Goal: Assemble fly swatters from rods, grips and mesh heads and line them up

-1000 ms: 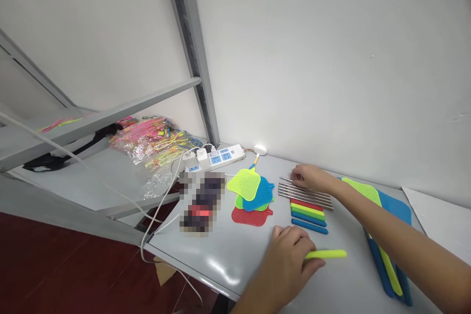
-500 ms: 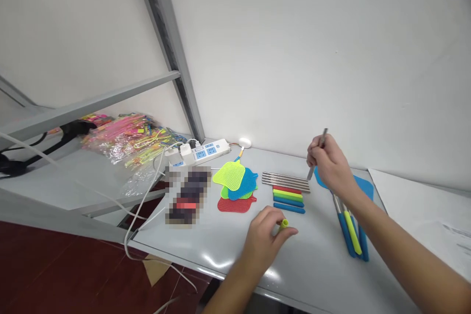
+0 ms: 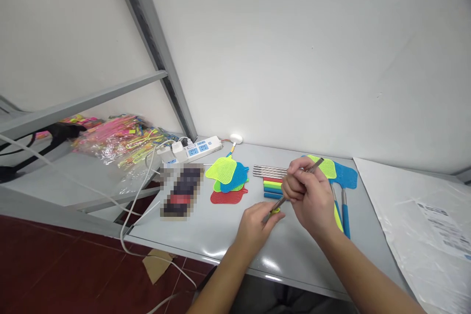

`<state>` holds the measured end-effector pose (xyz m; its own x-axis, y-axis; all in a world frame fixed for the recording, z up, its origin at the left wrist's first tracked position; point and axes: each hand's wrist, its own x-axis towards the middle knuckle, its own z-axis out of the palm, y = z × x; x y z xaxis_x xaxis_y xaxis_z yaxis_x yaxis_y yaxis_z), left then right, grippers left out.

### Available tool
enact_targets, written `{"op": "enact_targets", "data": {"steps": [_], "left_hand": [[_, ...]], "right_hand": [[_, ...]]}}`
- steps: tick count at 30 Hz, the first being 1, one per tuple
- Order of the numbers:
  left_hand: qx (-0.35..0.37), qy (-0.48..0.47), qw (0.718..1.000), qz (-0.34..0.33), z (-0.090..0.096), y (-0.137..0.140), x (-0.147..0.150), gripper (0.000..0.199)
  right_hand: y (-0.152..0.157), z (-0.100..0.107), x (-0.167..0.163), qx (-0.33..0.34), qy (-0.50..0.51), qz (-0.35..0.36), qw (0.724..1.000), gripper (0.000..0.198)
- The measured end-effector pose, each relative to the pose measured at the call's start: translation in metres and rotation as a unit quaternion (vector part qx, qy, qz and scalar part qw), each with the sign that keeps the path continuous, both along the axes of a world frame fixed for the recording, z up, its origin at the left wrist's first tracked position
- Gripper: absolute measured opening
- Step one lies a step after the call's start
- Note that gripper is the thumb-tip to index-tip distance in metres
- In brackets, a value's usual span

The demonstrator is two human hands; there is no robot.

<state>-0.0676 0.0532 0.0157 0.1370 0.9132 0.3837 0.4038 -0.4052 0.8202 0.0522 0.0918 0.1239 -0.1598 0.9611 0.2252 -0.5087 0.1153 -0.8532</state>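
My left hand (image 3: 253, 228) is closed around a yellow-green handle grip (image 3: 275, 211), most of which the fingers hide. Slanting down to it is a metal rod (image 3: 279, 203), gripped in my right hand (image 3: 311, 198). The rod's lower end is at the mouth of the grip; whether it is inside I cannot tell. Behind my hands lie several metal rods (image 3: 267, 171) and a row of coloured grips (image 3: 271, 190). Perforated fly swatter heads, yellow-green (image 3: 221, 170), blue (image 3: 237, 176) and red (image 3: 227, 197), overlap to the left. Fly swatters with handles (image 3: 346, 175) lie behind my right hand, partly covered.
A power strip (image 3: 202, 148) with plugs and a small white device (image 3: 236, 138) sit near the wall. Left of the table are a blurred-out item (image 3: 182, 194), a white cable (image 3: 123, 225) and bagged colourful goods (image 3: 121, 137). A white plastic package (image 3: 405, 196) lies at right.
My right hand has come left and down with the rod, bringing its lower end to the grip in my left hand. The view has shifted slightly to the right.
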Motion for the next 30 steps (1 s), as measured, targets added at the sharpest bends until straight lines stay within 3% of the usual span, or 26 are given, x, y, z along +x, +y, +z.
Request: {"op": "enact_targets", "data": {"steps": [8, 16, 21, 25, 30], "left_hand": [[0.01, 0.0, 1.0, 0.006, -0.002, 0.0, 0.001, 0.012], [-0.03, 0.001, 0.999, 0.019, -0.004, 0.0, -0.002, 0.01], [-0.083, 0.02, 0.996, -0.013, 0.002, -0.002, -0.001, 0.013], [-0.109, 0.029, 0.993, -0.043, 0.007, -0.003, -0.001, 0.014], [-0.116, 0.017, 0.991, -0.06, 0.009, -0.003, -0.003, 0.017]], "right_hand": [[-0.002, -0.007, -0.002, 0.03, -0.115, 0.03, 0.992, 0.018], [-0.01, -0.038, -0.004, 0.016, -0.266, 0.068, 0.961, 0.018], [-0.016, -0.035, 0.002, -0.018, -0.236, 0.004, 0.972, 0.014], [-0.017, -0.029, -0.005, -0.046, -0.234, -0.013, 0.971, 0.031], [-0.014, -0.033, -0.018, -0.035, -0.288, -0.067, 0.955, 0.046]]}}
